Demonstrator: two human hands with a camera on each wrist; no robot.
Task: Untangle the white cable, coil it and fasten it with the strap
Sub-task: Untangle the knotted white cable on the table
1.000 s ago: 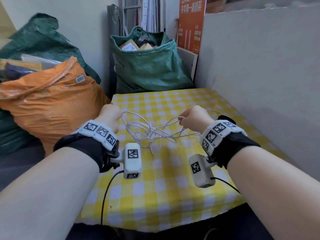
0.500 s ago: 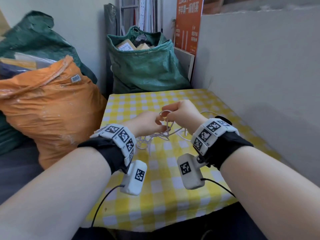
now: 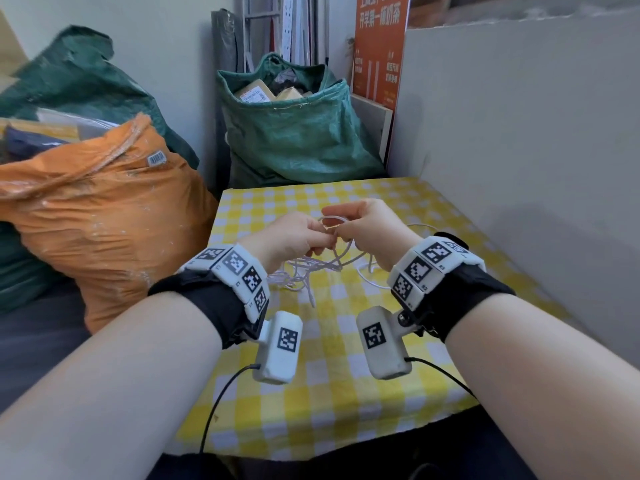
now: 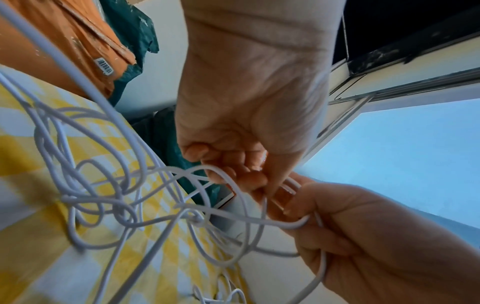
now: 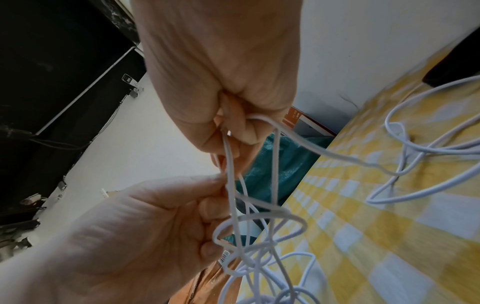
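Note:
The white cable [image 3: 304,271] lies in a loose tangle on the yellow checked tablecloth [image 3: 346,393], and its upper strands rise to my two hands. Held close together above the tangle, both hands meet at a small loop [image 3: 334,220]. My left hand [image 3: 304,237] pinches a strand with curled fingers [image 4: 233,174]. Gripping the loop from the right, my right hand [image 3: 360,226] has its fingers curled [image 5: 241,131] round the strands. More cable [image 5: 428,148] trails over the cloth to the right.
An orange sack [image 3: 97,216] stands at the table's left and a green sack [image 3: 294,140] behind it. A grey board [image 3: 519,133] walls the right side. A small black item [image 3: 446,237] lies near the right wrist; what it is cannot be told.
A second ago my hands were apart with the cable stretched between them. They have come together over the tangle and now both hold the small loop.

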